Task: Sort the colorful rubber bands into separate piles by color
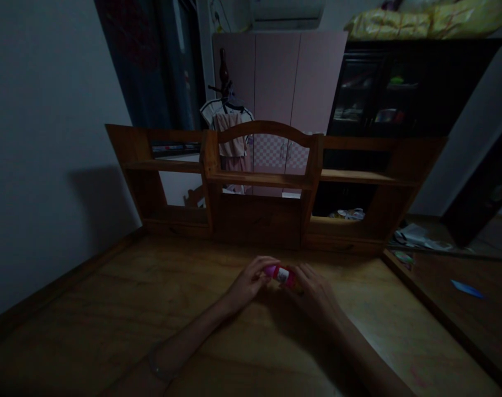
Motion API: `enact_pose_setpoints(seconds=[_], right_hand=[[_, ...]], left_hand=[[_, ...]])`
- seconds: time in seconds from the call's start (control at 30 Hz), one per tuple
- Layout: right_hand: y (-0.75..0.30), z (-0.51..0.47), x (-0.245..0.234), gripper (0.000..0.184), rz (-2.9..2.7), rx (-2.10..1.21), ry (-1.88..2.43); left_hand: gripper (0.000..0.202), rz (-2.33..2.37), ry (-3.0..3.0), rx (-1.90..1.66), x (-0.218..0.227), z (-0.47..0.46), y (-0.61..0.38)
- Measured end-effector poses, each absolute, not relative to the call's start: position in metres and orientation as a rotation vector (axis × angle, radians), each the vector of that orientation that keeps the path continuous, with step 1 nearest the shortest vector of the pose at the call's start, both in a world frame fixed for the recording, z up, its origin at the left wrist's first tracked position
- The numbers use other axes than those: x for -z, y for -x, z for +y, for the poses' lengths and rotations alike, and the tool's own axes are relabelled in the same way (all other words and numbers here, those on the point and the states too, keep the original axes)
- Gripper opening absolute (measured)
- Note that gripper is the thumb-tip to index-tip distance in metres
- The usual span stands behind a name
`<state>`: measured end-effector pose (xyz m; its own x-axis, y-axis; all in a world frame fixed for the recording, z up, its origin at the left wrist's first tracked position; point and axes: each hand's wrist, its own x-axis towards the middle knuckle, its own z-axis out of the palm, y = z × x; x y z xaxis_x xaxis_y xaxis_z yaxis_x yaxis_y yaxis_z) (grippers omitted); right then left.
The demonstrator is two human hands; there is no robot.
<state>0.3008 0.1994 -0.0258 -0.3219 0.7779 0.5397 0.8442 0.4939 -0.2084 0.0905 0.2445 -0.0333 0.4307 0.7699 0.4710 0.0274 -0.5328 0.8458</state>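
Observation:
A small pink-red bottle (283, 274) with a white label lies sideways between my hands, just above the wooden desk top (185, 286). Its left end is a lighter purple-pink, and something yellowish shows at the right end. My left hand (253, 278) pinches the purple-pink end between thumb and fingers. Around the other end, the fingers of my right hand (315, 289) are closed, hiding part of it. Dim light leaves the label unreadable, and the exact kind of bottle cannot be told.
Along the desk's back edge stands a wooden shelf unit (261, 179) with open compartments. A white wall (44, 138) borders the left. Beyond the desk's right edge, a blue flat item (466, 288) lies on a lower brown surface. Behind are a pink wardrobe (276, 77) and hanging clothes (230, 132).

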Motion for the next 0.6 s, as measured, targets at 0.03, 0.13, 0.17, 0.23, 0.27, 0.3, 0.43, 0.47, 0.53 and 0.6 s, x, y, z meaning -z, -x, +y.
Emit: enact_pose_setpoints(seconds=[0.03, 0.13, 0.17, 0.23, 0.27, 0.3, 0.43, 0.47, 0.53, 0.6], right_hand=[[-0.3009, 0.199, 0.0253, 0.029, -2.169, 0.142, 1.324], [-0.3011, 0.1979, 0.0244, 0.031, -2.213, 0.114, 1.318], [-0.3008, 0.1975, 0.0242, 0.03, -2.22, 0.103, 1.321], [-0.2997, 0.1967, 0.0237, 0.029, -2.226, 0.084, 1.333], [-0.2992, 0.1964, 0.0235, 0.028, -2.228, 0.075, 1.337], [-0.2989, 0.1963, 0.0234, 0.028, -2.229, 0.069, 1.338], [-0.3002, 0.1971, 0.0241, 0.029, -2.218, 0.071, 1.343], [-0.3009, 0.1975, 0.0245, 0.03, -2.213, 0.074, 1.345], [-0.3021, 0.1981, 0.025, 0.03, -2.209, 0.076, 1.343], [-0.3024, 0.1982, 0.0251, 0.03, -2.212, 0.074, 1.337]], left_hand=[[0.033, 0.722, -1.869, -1.136, 0.0351, 0.2452, -0.0897], [0.048, 0.97, -1.696, -0.956, 0.0416, 0.2478, -0.085], [0.059, 1.023, -1.622, -0.911, 0.0432, 0.2488, -0.0831], [0.069, 1.048, -1.527, -0.915, 0.044, 0.2507, -0.0806], [0.068, 1.026, -1.507, -0.961, 0.0431, 0.2515, -0.0803], [0.063, 0.983, -1.493, -1.016, 0.0417, 0.2523, -0.0806], [0.045, 0.749, -1.497, -1.089, 0.0361, 0.2532, -0.0852], [0.047, 0.698, -1.519, -1.07, 0.0361, 0.2529, -0.0861], [0.055, 0.651, -1.571, -1.024, 0.0381, 0.2522, -0.0866], [0.055, 0.706, -1.569, -0.963, 0.0422, 0.2526, -0.0854]])
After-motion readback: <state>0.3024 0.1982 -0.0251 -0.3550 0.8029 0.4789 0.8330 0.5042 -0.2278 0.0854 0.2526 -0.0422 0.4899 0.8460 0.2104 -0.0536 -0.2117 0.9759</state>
